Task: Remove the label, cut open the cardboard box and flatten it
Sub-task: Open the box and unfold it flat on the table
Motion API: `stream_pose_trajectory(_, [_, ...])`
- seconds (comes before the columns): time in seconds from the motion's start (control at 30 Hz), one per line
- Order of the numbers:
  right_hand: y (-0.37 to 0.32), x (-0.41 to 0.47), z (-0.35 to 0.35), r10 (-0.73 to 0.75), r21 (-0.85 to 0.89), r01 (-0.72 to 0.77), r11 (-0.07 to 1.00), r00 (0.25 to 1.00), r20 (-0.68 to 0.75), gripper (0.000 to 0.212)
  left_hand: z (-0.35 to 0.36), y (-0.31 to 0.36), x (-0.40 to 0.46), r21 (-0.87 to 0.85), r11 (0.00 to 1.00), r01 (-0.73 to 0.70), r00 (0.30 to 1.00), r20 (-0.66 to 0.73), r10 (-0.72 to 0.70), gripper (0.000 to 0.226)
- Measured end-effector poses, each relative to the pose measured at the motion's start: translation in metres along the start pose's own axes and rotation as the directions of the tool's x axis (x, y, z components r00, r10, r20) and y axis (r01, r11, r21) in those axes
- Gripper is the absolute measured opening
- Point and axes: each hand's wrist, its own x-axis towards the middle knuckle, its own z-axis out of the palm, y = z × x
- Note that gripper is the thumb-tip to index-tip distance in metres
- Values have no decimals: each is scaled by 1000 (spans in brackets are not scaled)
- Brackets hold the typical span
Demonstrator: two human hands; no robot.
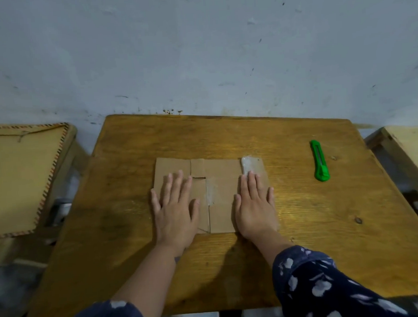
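Observation:
A brown cardboard box [219,177] lies flat on the middle of the wooden table [304,213], its panels spread out. A strip of shiny clear tape [248,164] clings to its far right corner, and another pale patch of tape runs down its middle. My left hand [175,210] presses flat on the left part of the cardboard, fingers straight and spread. On the right part lies my right hand [255,207], palm down, fingers straight. A green utility knife [319,161] rests on the table to the right, apart from both hands.
A pale blue wall [196,48] stands right behind the table. A wooden stool with a stitched edge [20,174] is at the left, and another wooden piece of furniture [413,150] at the right. Gaps to the floor lie on both sides.

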Motion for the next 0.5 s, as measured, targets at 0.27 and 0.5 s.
stream_pose_trajectory(0.27, [1,-1,-2,-8,27,8,1000,1000,-3,58,-17,-30,-8,-268,892,363,929,26,-370,72])
stream_pose_trajectory(0.5, [7,3,-9,31,249,-5,968,995,-98,52,-22,-23,-8,-526,788,320,939,62,-340,71])
